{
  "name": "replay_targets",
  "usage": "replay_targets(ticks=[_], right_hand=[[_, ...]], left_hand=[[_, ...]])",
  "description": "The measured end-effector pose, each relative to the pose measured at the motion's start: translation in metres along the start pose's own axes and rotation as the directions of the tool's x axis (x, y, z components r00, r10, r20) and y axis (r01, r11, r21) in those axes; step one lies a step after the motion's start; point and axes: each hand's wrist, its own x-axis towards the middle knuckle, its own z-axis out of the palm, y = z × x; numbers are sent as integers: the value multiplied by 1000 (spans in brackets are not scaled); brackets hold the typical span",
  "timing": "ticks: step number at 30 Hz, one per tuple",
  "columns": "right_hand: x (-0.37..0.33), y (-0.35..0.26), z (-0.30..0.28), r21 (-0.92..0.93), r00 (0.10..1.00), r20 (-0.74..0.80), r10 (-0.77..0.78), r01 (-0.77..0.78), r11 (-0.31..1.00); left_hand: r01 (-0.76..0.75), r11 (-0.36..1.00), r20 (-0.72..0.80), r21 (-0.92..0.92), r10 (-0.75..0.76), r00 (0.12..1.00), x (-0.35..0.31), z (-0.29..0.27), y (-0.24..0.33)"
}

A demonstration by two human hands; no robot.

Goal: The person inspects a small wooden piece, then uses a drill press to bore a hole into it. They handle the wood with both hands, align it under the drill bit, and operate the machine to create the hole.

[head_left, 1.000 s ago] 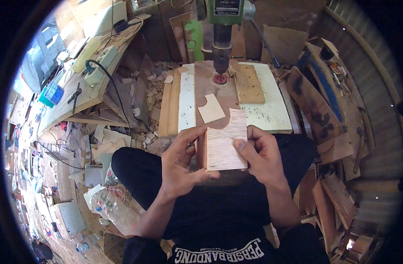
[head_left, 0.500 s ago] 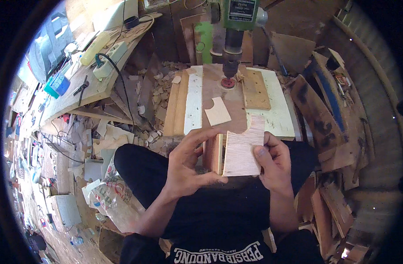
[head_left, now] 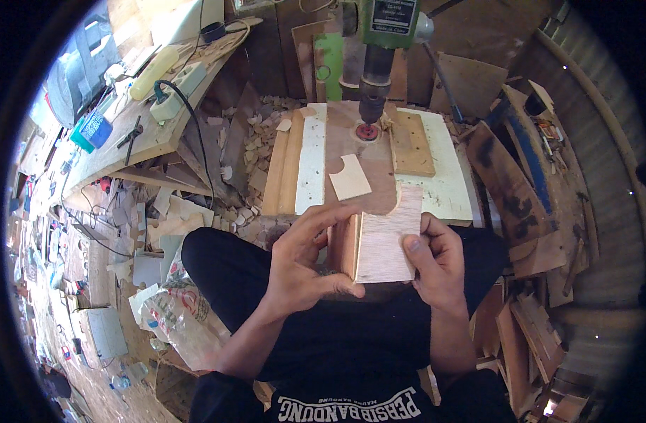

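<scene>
Both hands busy, held over the lap. Left hand (head_left: 293,268) spread wide around a brown wooden stack (head_left: 341,250), thumb below the near corner, fingers along the far edge. Right hand (head_left: 439,259) pinches a pale notched board (head_left: 386,247), thumb flat on its face, fingers behind. Board sits at the right side of the stack, left edges nearly even; whether they touch all along, cannot tell.

Step in hand, by my reading: matching board to stack, edge to edge. Next move probably calls for a steady left grip and a small right-hand push, keeping corners and notch in line.

Count: two hands. One pale board in the right. One stack in the left; its layers cannot be told apart. One loose notched piece (head_left: 349,178), lying flat on the drill table, well apart from the hands. One green drill (head_left: 384,28), with one red cutter (head_left: 367,132) beneath. One wooden block (head_left: 413,144) to the cutter's right. One T-shaped tool (head_left: 131,137) on the side bench (head_left: 150,156). Wood scraps (head_left: 256,144) left of the drill table: too many to number.
</scene>
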Motion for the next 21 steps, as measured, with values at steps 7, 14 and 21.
replay_targets(ticks=[7, 14, 21], right_hand=[[-1, -3, 2, -45, 1000, -14, 8, -9, 999], [-3, -7, 4, -117, 1000, -26, -1, -2, 993], [-4, -11, 4, -120, 1000, -5, 9, -9, 993]], left_hand=[[6, 1000, 6, 24, -6, 1000, -1, -2, 0], [-22, 998, 19, 59, 21, 1000, -2, -4, -1], [-32, 984, 70, 177, 20, 997, -3, -10, 1]])
